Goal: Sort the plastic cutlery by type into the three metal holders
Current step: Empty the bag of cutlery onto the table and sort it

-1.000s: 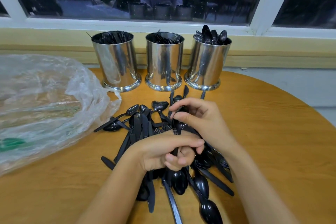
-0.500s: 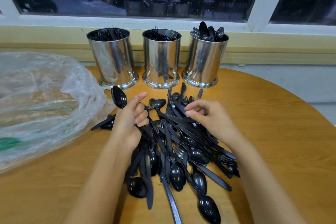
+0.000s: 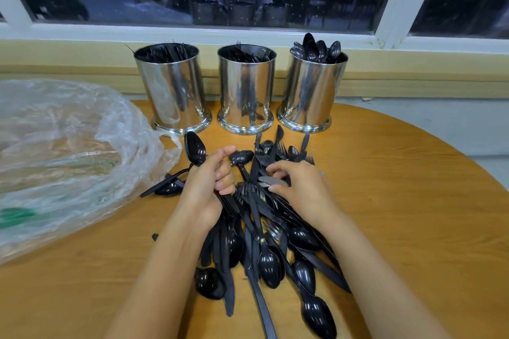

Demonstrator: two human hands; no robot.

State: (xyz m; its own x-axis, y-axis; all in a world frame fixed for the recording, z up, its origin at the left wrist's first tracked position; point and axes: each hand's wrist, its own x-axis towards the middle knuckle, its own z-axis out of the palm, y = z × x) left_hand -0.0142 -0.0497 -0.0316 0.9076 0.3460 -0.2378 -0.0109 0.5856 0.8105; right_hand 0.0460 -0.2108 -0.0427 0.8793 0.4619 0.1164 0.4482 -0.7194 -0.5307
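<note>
Above pile [image 3: 264, 231], left grip [image 3: 206, 187] round spoon [image 3: 195, 149]

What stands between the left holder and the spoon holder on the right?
The head view shows the middle holder, filled with forks, standing between the left holder and the spoon holder, apart from both.

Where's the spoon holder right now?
In the head view, the spoon holder stands rightmost of three on the far side of the table, next to the fork holder.
</note>
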